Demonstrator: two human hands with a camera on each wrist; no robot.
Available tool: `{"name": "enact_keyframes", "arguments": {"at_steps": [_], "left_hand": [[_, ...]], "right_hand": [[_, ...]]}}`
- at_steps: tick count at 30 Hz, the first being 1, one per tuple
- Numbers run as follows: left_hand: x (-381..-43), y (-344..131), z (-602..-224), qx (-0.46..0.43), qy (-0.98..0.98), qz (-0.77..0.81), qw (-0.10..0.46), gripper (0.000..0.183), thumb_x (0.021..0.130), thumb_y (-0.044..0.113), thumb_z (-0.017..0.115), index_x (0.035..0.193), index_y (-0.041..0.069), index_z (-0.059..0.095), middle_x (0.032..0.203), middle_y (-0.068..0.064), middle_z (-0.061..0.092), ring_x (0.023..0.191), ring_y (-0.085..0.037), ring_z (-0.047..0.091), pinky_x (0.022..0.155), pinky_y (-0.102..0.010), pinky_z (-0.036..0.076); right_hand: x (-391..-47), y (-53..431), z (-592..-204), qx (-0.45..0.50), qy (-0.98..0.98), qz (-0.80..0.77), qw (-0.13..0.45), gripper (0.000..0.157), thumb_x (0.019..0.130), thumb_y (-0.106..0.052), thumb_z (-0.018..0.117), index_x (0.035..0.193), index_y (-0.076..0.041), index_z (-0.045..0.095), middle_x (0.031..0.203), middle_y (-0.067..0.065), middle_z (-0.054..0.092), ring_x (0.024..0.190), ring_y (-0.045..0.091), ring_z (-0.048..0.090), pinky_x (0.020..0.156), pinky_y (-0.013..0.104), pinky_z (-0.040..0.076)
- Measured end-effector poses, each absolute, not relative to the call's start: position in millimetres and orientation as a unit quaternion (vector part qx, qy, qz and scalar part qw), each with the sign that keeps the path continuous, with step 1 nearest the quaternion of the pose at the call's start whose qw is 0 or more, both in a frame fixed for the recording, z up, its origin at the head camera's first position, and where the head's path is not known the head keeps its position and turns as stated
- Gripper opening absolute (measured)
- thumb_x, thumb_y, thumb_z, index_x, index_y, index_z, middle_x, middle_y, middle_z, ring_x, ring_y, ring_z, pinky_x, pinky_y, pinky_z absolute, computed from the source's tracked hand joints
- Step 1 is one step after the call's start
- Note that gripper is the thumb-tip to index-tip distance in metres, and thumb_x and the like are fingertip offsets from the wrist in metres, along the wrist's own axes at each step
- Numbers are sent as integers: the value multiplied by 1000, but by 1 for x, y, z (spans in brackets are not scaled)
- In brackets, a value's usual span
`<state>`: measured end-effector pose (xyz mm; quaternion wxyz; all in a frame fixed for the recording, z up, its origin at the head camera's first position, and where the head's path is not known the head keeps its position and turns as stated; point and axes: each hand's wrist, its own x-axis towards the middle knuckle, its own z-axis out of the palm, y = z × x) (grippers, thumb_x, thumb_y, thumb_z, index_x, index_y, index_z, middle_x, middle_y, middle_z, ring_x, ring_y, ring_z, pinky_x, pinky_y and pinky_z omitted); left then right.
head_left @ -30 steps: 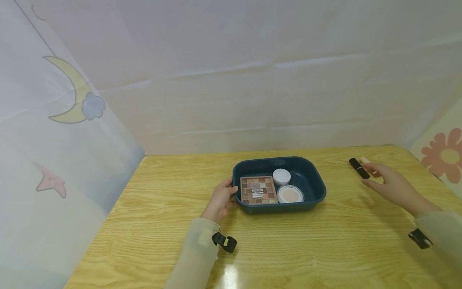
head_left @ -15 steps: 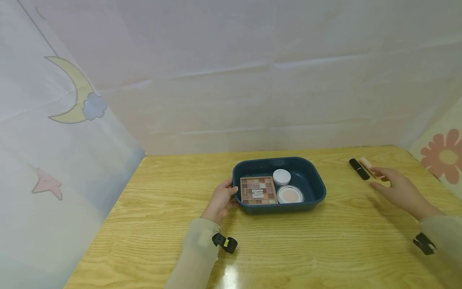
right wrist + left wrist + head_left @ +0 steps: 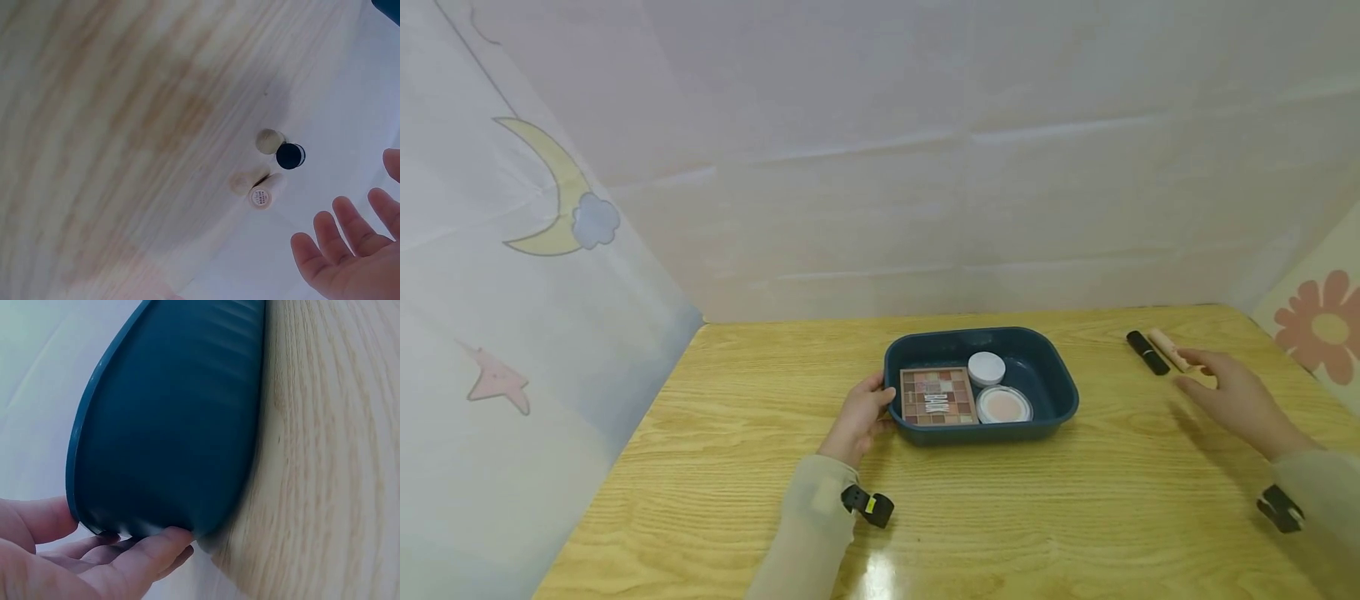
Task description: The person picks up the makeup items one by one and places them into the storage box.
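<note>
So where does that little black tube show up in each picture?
Head: black tube at right, just left of the beige tube.
Left wrist: not in it.
Right wrist: black tube seen end-on, right of centre.
Shared landmark: the blue tray, lower middle, then large at centre, then cut off top right.

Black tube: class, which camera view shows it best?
The head view: the black tube lies there in full length, unobstructed. The right wrist view shows mainly its dark round end; the left wrist view omits it.

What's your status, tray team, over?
Left hand grips blue tray. Right hand near beige tube, holding nothing. Black tube close beside it, possibly in the way.
</note>
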<state>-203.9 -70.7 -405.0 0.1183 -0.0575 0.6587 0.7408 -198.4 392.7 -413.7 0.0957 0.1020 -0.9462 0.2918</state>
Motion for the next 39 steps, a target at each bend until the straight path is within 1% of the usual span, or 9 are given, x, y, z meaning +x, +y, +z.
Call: {"name": "enact_keyframes", "arguments": {"at_steps": [5,11,19,29,34,39], "left_hand": [[-204,-71,-405,-55,660,740,118,48,102,2,41,149,-2,32,149,-24,38,130,-38,45,99,-54,41],[-204,-71,-406,-63,659,740,120,49,102,3,42,150,-2,32,150,-22,37,134,-37,40,102,-56,38],[-205,-71,-405,-55,659,741,119,49,102,3,41,150,-2,32,149,-22,38,134,-38,40,101,-57,38],[-204,-70,-404,-51,660,740,120,49,102,2,40,150,-3,31,150,-23,36,133,-38,40,101,-56,39],[-204,-71,-403,-54,658,741,121,48,102,2,41,149,-2,33,149,-22,38,132,-37,42,101,-55,39],[-203,-70,-403,-55,660,739,122,49,102,3,41,150,-2,31,150,-22,36,132,-38,42,101,-55,39]], "right_hand": [[-199,395,-412,90,-948,292,89,51,102,-15,49,136,20,35,127,47,37,105,61,38,75,68,36],[-202,397,-411,81,-947,299,82,53,103,-17,47,138,20,32,129,47,36,107,61,37,76,67,35],[-208,399,-412,61,-945,313,78,53,104,-17,44,137,22,30,129,49,34,109,63,34,77,69,36],[-214,401,-411,30,-945,319,71,58,105,-24,39,139,22,26,128,50,32,112,65,32,81,70,34],[-218,404,-409,11,-943,331,44,62,106,-27,36,141,21,21,130,51,27,114,66,29,83,70,34],[-223,407,-406,-3,-941,338,13,66,105,-31,35,141,22,18,131,52,24,115,66,29,84,70,35]]}}
